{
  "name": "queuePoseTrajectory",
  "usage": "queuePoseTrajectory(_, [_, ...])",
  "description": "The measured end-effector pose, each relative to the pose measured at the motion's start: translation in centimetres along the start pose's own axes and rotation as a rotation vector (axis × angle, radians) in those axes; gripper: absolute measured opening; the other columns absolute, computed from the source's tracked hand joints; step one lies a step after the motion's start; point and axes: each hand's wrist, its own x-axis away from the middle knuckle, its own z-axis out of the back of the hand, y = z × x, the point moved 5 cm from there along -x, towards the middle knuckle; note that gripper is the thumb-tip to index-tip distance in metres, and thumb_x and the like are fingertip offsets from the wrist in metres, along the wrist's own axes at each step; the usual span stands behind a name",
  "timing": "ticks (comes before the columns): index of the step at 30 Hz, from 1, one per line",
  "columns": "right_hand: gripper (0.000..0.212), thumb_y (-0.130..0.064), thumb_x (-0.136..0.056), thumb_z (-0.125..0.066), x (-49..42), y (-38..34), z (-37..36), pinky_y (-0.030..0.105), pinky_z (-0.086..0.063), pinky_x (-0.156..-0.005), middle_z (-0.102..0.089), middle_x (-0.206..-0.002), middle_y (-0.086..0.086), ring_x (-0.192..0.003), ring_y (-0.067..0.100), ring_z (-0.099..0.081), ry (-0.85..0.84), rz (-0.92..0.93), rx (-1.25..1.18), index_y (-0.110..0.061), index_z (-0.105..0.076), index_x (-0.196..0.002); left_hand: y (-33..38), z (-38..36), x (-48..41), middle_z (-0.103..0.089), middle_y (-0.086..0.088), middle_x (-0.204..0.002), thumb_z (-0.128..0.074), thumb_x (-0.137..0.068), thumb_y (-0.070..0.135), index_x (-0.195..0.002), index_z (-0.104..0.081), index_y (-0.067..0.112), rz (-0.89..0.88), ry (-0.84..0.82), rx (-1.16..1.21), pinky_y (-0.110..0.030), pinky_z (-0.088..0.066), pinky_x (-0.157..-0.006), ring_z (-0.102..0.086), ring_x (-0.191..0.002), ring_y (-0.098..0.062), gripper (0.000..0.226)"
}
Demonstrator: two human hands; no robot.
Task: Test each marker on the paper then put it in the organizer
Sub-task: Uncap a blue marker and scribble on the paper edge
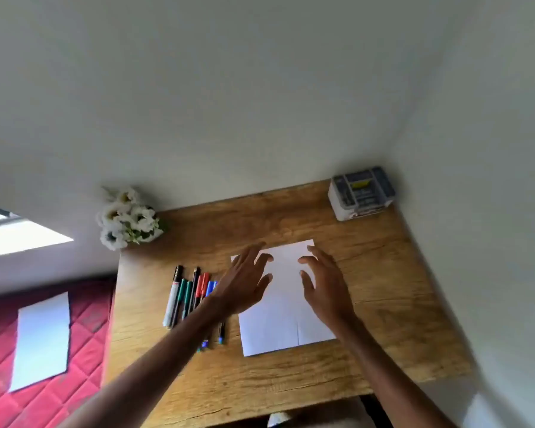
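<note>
Head view, frame motion-blurred, fine detail soft

Hands: two in view, both bare, forearms reaching in from the near edge. Left hand point(244, 282) was spread flat, fingers straight and fanned, over the far left part of the paper; it gripped nothing. Right hand point(325, 285) was likewise opened wide, fingers apart, over the right side of the same sheet; it held nothing. Whether either palm actually touched the paper could not be told.

Paper: one white sheet point(278, 329) lay flat near the middle of the wooden desk point(383, 288), slightly skewed, with a faint crease running up from its near edge. No marks were legible on it.

Markers: a row point(187, 295) lay side by side on the desk just left of the sheet, caps toward the wall. Counted seven: one white-bodied with a black cap, two green, one black, two red, one blue. The left forearm crossed the right end of the row, and two tips showed below it, so the full count stayed uncertain. None was in either hand.

Organizer: one small grey compartmented box point(362, 193) stood at the far right corner of the desk, against the wall point(229, 88), well apart from the markers and the hands. Its contents were too small to read.

Other: one bunch of white flowers point(127, 220) at the far left corner; one second white sheet point(40, 341) lay on a red quilted surface point(84, 319) beside the desk
</note>
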Motion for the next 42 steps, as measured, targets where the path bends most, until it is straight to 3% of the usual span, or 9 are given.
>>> queuePoseTrajectory(5, [0.044,-0.023,-0.098,-0.066,0.3,1.4,-5.4,0.044,-0.038,-0.119,-0.041,-0.161,0.009,-0.150,0.025,-0.037,-0.052,0.109,0.051,-0.013,-0.059,-0.140,-2.3,-4.5,-1.1,-0.022,-0.010,-0.168,-0.049,-0.105,0.038,-0.154,-0.037,0.016,0.051,-0.094,-0.052,-0.046,-0.034,-0.120,-0.026,-0.154,-0.030,0.055])
queuePoseTrajectory(11, [0.048,-0.028,-0.101,-0.055,-0.5,3.7,-8.3,0.047,-0.025,-0.123,-0.038,-0.163,0.010,-0.152,0.027,-0.033,0.055,0.188,0.093,-0.014,-0.052,-0.147,-3.3,-6.3,-1.9,-0.025,-0.007,-0.167,-0.044,-0.105,0.047,-0.155,-0.032,0.020,-0.001,0.010,-0.153,-0.040,-0.032,-0.118,-0.030,-0.152,-0.027,0.057])
queuePoseTrajectory(15, [0.053,-0.037,-0.103,-0.040,-0.4,4.7,-9.3,0.046,-0.022,-0.124,-0.036,-0.164,0.009,-0.153,0.025,-0.030,0.099,0.261,0.108,-0.015,-0.048,-0.151,-4.1,-8.1,-1.9,-0.015,-0.003,-0.171,-0.032,-0.107,0.054,-0.159,-0.021,0.025,-0.032,0.053,-0.253,-0.035,-0.012,-0.117,-0.020,-0.157,-0.024,0.061])
queuePoseTrajectory(17, [0.054,-0.039,-0.103,-0.038,-0.5,4.9,-9.6,0.048,-0.024,-0.123,-0.036,-0.164,0.009,-0.153,0.025,-0.030,0.109,0.273,0.113,-0.015,-0.048,-0.150,-4.3,-8.4,-1.8,-0.021,-0.006,-0.169,-0.028,-0.107,0.054,-0.158,-0.022,0.023,-0.051,0.095,-0.321,-0.038,-0.006,-0.116,-0.023,-0.155,-0.025,0.060])
queuePoseTrajectory(21, [0.050,-0.035,-0.104,-0.039,-0.5,4.6,-9.3,0.040,-0.021,-0.124,-0.039,-0.162,0.007,-0.153,0.021,-0.031,0.096,0.280,0.126,-0.015,-0.051,-0.148,-3.5,-8.6,-1.2,-0.038,-0.015,-0.162,-0.027,-0.107,0.047,-0.154,-0.038,0.013,-0.109,0.221,-0.466,-0.042,-0.018,-0.113,-0.042,-0.147,-0.031,0.059])
queuePoseTrajectory(24, [0.040,-0.023,-0.102,-0.050,0.6,3.5,-8.6,0.034,-0.024,-0.123,-0.046,-0.158,0.008,-0.150,0.021,-0.038,0.095,0.318,0.180,-0.013,-0.060,-0.140,-2.6,-8.4,-0.4,-0.042,-0.017,-0.159,-0.027,-0.107,0.043,-0.152,-0.043,0.009,-0.130,0.293,-0.461,-0.038,-0.030,-0.117,-0.044,-0.145,-0.032,0.059])
queuePoseTrajectory(27, [0.036,-0.024,-0.101,-0.055,2.0,2.1,-8.1,0.034,-0.031,-0.122,-0.050,-0.155,0.008,-0.146,0.019,-0.043,0.072,0.334,0.224,-0.011,-0.064,-0.133,-1.9,-8.2,0.0,-0.042,-0.018,-0.156,-0.029,-0.108,0.038,-0.149,-0.042,0.006,-0.079,0.319,-0.427,-0.045,-0.043,-0.114,-0.042,-0.142,-0.032,0.054])
queuePoseTrajectory(33, [0.049,-0.033,-0.104,-0.054,4.9,0.9,-7.8,0.034,-0.030,-0.121,-0.047,-0.157,0.010,-0.147,0.020,-0.041,0.056,0.244,0.197,-0.007,-0.054,-0.144,0.2,-7.9,1.2,-0.050,-0.018,-0.143,-0.032,-0.108,0.039,-0.140,-0.042,0.011,0.045,0.271,-0.531,-0.046,-0.045,-0.097,-0.045,-0.134,-0.034,0.043])
queuePoseTrajectory(42, [0.051,-0.034,-0.103,-0.057,5.5,2.8,-8.1,0.033,-0.022,-0.125,-0.039,-0.162,-0.006,-0.150,0.012,-0.033,-0.020,0.220,0.057,-0.022,-0.045,-0.151,1.1,-8.5,4.6,-0.054,-0.009,-0.138,-0.035,-0.108,0.044,-0.135,-0.049,0.014,-0.044,0.292,-0.595,-0.040,-0.049,-0.083,-0.051,-0.128,-0.031,0.043])
